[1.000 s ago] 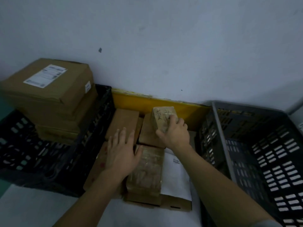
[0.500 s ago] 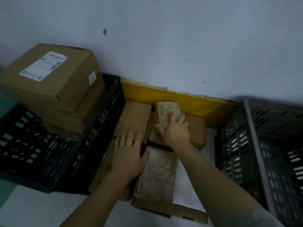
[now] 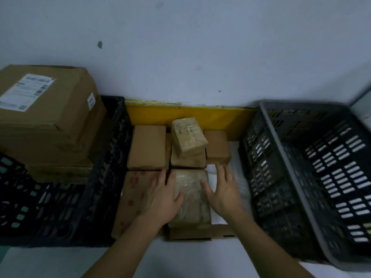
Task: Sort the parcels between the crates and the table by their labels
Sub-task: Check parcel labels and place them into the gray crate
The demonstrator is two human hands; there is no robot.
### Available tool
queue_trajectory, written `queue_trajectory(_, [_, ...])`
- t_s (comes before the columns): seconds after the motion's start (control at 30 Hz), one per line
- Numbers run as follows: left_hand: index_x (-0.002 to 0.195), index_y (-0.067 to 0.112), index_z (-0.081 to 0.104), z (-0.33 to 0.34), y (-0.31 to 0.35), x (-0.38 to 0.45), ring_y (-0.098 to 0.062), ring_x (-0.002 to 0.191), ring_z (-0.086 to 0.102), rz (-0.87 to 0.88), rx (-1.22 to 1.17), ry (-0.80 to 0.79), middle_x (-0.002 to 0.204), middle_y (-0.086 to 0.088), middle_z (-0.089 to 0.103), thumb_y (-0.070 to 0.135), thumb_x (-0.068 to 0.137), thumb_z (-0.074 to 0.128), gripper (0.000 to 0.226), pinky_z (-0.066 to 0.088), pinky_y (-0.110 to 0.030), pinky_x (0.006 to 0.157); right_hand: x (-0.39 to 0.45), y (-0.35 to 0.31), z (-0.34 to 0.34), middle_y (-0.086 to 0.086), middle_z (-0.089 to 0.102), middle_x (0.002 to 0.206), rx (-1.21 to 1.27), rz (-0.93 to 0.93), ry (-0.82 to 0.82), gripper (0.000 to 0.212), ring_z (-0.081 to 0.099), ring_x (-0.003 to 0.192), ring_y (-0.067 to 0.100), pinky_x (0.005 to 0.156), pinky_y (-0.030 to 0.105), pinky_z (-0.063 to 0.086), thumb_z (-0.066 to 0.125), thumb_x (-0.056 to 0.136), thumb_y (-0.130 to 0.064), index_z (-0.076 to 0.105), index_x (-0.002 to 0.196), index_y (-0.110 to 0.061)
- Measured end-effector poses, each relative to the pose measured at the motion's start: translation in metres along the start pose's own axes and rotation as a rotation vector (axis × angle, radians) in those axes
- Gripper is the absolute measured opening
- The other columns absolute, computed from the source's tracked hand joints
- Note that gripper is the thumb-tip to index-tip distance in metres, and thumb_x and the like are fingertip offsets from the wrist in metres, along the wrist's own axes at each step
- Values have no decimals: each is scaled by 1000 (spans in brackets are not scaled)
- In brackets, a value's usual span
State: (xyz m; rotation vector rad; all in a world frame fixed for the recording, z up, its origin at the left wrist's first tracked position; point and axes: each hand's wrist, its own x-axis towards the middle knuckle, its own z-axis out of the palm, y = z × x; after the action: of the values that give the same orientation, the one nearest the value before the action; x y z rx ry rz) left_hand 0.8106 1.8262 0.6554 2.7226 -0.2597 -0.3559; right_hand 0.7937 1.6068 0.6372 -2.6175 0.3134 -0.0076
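Several brown parcels lie on the table between two crates. A small taped parcel with handwriting [image 3: 188, 135] sits on top of the back ones, free of both hands. A flat plastic-wrapped parcel [image 3: 191, 195] lies at the front. My left hand [image 3: 162, 195] rests spread on its left edge and on the spotted box [image 3: 136, 197] beside it. My right hand [image 3: 222, 191] hovers open at the wrapped parcel's right edge, fingers spread, slightly blurred.
A black crate [image 3: 96, 177] on the left holds stacked cardboard boxes, the top one [image 3: 50, 109] with a white label. A grey slatted crate [image 3: 301, 167] stands on the right. A yellow strip [image 3: 220, 117] runs along the wall behind the parcels.
My right hand has let go of the handwritten parcel and come back to the right side of the wrapped parcel. The left hand has stayed on the front parcels.
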Motion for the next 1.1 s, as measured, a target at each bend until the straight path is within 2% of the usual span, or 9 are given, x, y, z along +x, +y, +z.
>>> queue_trajectory(0.1, [165, 29, 18, 16, -4, -18, -21, 119, 58, 23, -35, -48, 149, -4, 49, 57, 104, 47, 73, 55, -40, 95, -41, 11, 16, 9, 38, 169, -50, 49, -28, 83, 33, 156, 28, 127, 42, 27, 44, 103, -70, 33, 166, -17])
queue_trajectory(0.23, [165, 29, 16, 19, -2, -35, -16, 94, 64, 9, -128, -54, 131, -2, 61, 52, 105, 53, 74, 53, -34, 74, -72, 16, 36, 7, 62, 136, -158, 11, -182, 79, 55, 129, 31, 116, 46, 40, 15, 97, -69, 56, 141, -19])
queue_trajectory(0.3, [164, 30, 17, 19, -3, -38, -15, 94, 65, -18, -179, -46, 130, -1, 63, 51, 103, 56, 75, 56, -35, 76, -76, 16, 40, 4, 63, 129, -119, -17, -213, 72, 57, 120, 26, 114, 43, 41, 9, 98, -63, 57, 136, -23])
queue_trajectory(0.4, [163, 32, 23, 16, -7, -43, -12, 92, 67, -64, -308, -27, 120, 3, 68, 47, 102, 60, 73, 60, -40, 81, -83, 3, 28, -11, 65, 130, 209, 10, -96, 59, 58, 120, 11, 103, 33, 47, 38, 101, -71, 57, 141, -33])
queue_trajectory(0.5, [159, 37, 30, 14, -7, -43, -9, 102, 67, -79, -497, 21, 123, 8, 67, 41, 102, 64, 67, 61, -38, 88, -89, 0, 18, -25, 56, 142, 463, 16, -92, 70, 55, 127, -2, 102, 30, 51, 56, 94, -76, 44, 156, -46])
queue_trajectory(0.67, [156, 40, 37, 13, -3, -43, -12, 126, 62, -109, -676, 20, 140, 13, 61, 39, 100, 69, 65, 57, -35, 102, -96, 11, 4, -28, 52, 148, 521, 56, -61, 77, 53, 133, -2, 110, 38, 53, 67, 86, -74, 41, 156, -53])
queue_trajectory(0.83, [154, 40, 46, 11, 10, -41, -14, 137, 52, -90, -635, 78, 151, 12, 48, 46, 101, 66, 57, 50, -39, 111, -102, -2, -16, -25, 45, 143, 379, -23, 129, 86, 42, 127, -9, 104, 9, 39, 76, 86, -67, 40, 160, -40])
queue_trajectory(0.97, [137, 43, 66, 3, 32, -44, -11, 140, 46, -115, -665, -14, 153, 15, 45, 76, 100, 42, 55, 42, -42, 114, -101, -2, -9, -1, 44, 158, 111, -131, 213, 94, 43, 145, 24, 114, 43, 49, 65, 82, -76, 45, 160, -26])
queue_trajectory(1.1, [129, 50, 58, 10, 37, -46, 2, 107, 63, -155, -748, -97, 119, 27, 65, 58, 101, 59, 29, 56, -34, 95, -104, 6, 0, 1, 41, 158, 90, -232, 75, 82, 43, 143, 25, 111, 41, 50, 65, 87, -69, 50, 154, -26])
